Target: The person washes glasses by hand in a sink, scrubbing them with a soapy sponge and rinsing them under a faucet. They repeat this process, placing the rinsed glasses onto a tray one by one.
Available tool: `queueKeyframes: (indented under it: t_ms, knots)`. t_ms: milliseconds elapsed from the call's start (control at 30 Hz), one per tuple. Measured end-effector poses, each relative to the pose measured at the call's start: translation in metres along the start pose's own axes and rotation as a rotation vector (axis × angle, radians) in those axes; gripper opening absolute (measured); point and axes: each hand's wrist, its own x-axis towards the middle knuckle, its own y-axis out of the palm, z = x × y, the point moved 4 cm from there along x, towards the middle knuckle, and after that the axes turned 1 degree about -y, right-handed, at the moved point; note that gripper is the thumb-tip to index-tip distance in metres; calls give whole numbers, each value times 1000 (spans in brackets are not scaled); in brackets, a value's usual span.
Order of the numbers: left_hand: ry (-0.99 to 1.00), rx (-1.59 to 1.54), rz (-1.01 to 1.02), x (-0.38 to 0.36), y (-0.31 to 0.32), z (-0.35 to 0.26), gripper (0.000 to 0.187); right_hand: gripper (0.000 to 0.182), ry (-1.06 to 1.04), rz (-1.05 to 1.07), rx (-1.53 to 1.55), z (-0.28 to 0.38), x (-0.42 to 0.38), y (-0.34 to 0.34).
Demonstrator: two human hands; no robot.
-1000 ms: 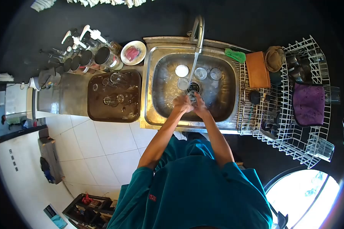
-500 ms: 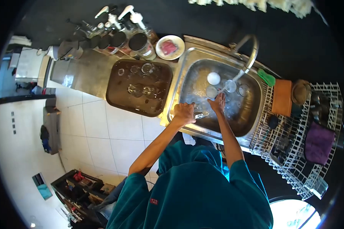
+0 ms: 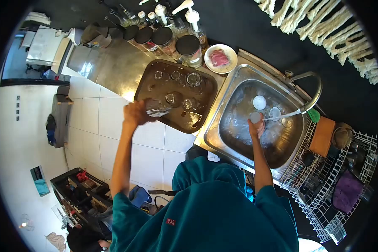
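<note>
My left hand (image 3: 137, 114) is wrapped round a clear glass (image 3: 157, 110) over the near left part of the brown tray (image 3: 155, 90). Several upturned glasses stand on the tray's wet surface. Over the steel sink (image 3: 235, 138), my right hand (image 3: 257, 126) has its fingers round a glass (image 3: 255, 117). The curved faucet (image 3: 317, 90) runs water towards a glass (image 3: 274, 113) in the basin. Behind my right hand is a white round item (image 3: 259, 103), and another glass (image 3: 287, 122) lies to the right.
A white plate (image 3: 221, 59) with a pink cloth sits behind the tray, beside jars (image 3: 188, 50) and pump bottles. Right of the sink are a green cloth (image 3: 313, 115), an orange-brown sponge or block (image 3: 322, 136), and a wire rack (image 3: 315, 210) with a purple cloth (image 3: 347, 191).
My left hand has moved left with its glass, from the sink's edge to the tray. My right hand now holds a glass. The view has shifted, moving the sink right and down.
</note>
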Motion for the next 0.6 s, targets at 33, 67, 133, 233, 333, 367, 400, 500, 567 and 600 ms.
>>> queueKeyframes:
  t_ms: [33,67,133,233,333,367,400,500,567,600]
  knots:
    - [-50,2,66,8,-7,15,72,68,12,-31,32,-2,-1,-1]
    - [-48,4,62,20,-5,29,72,71,45,-42,71,-4,-3,0]
    - [-78,84,52,49,14,51,72,70,61,-71,95,-1,-7,-5]
    - [-74,98,125,86,33,54,75,67,54,-118,161,3,-11,-14]
    - [-80,154,127,108,44,40,77,65,40,-169,216,13,-13,-24]
    - [-78,171,144,113,50,35,78,64,50,-192,226,15,-14,-28]
    - [-38,214,79,125,66,35,76,66,-19,-217,195,15,-14,-31]
    - [-36,280,200,139,62,19,72,66,-37,-252,298,10,-13,-35]
    - [-25,276,167,152,69,20,71,68,-19,-250,348,20,-13,-51]
    - [-88,243,164,140,51,11,71,70,-16,-224,419,26,-14,-56]
